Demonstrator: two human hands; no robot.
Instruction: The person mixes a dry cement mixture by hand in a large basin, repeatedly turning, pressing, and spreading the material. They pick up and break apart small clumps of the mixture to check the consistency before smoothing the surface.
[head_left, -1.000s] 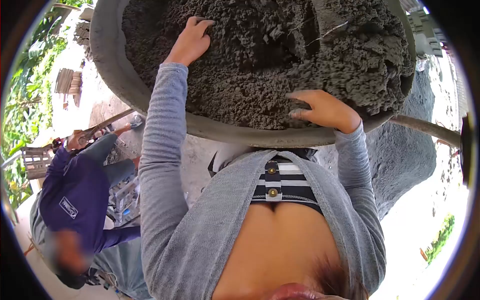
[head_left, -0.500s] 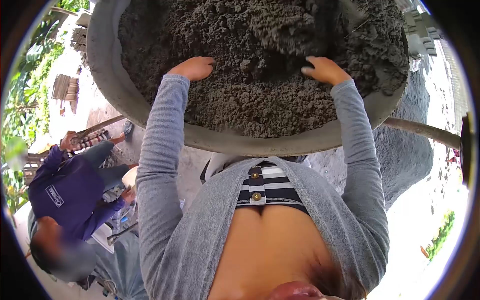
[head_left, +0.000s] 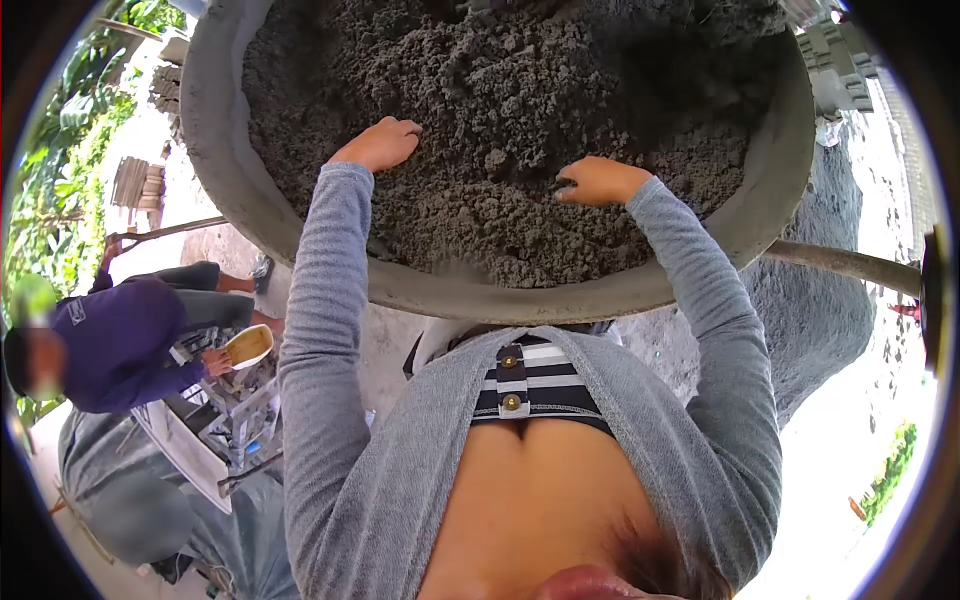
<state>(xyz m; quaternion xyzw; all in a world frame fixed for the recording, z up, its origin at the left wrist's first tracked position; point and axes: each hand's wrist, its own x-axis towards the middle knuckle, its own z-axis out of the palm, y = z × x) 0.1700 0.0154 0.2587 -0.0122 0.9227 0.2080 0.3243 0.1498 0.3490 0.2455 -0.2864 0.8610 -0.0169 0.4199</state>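
A large round basin [head_left: 214, 120] with a pale, crusted rim holds dark grey, crumbly, damp-looking mix [head_left: 480, 90]. My left hand [head_left: 382, 145] is over the near left part of the mix, palm down, with fingers a little bent and nothing seen in them. To its right, my right hand [head_left: 600, 182] hovers at or just above the crumbs. Its thumb and fingers are apart and point left, and the fingertips look smeared with grey. Whether either hand touches the mix is hard to make out.
A co-worker in a purple top [head_left: 135, 335] is at the left, one hand by a tan scoop-like container [head_left: 248, 347], the other by a long handle [head_left: 175, 229]. A wooden pole [head_left: 845, 262] juts out beside the basin. A large grey heap [head_left: 815, 310] lies at right.
My right hand has moved left and toward me, while my left hand has barely shifted. Mix at the upper right looks lower and darker. The co-worker has moved left and leaned over.
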